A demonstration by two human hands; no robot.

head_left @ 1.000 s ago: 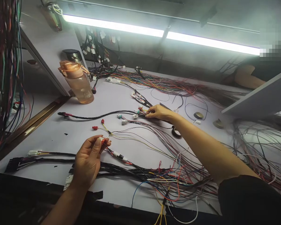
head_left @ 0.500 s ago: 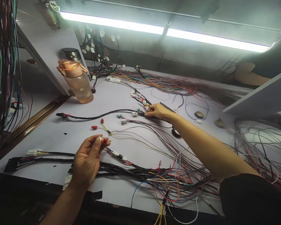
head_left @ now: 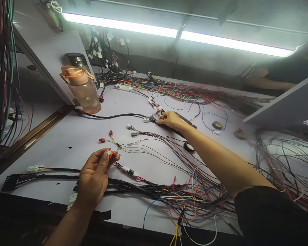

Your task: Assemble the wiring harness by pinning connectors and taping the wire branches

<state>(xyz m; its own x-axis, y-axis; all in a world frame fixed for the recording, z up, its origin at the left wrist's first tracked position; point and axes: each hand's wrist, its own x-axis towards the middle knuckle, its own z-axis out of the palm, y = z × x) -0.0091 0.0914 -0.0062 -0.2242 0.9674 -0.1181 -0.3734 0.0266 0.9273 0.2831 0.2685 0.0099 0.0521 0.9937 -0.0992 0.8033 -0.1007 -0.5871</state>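
Observation:
My left hand (head_left: pixel 94 176) is closed, pinching a small orange-red and white connector (head_left: pixel 111 154) between thumb and fingers. Dark wires with a white and black sleeve (head_left: pixel 129 171) run from beside that hand toward the lower right. Farther off, my right hand (head_left: pixel 169 119) is closed around a black-wrapped wire harness (head_left: pixel 110 117); its fingertips hide the exact grip. White connectors (head_left: pixel 151 100) and a teal one stick out around those fingers. Between my hands lie two red connectors (head_left: pixel 102 140) on thin wires and a grey-white connector (head_left: pixel 135 133) on a dark red bundle.
An orange bottle (head_left: pixel 82 90) stands at the left panel. Loose wires (head_left: pixel 174 87) stretch along the back. Black tape rolls (head_left: pixel 189 147) lie near my right forearm. Thick black harnesses (head_left: pixel 133 188) cross the front. A divider (head_left: pixel 284 95) rises at right, with another person's arm (head_left: pixel 269 82) behind.
My right hand has shifted the harness: its far left end moved back toward the bottle, and the connectors by the fingers changed position. My left hand keeps its hold on the connector.

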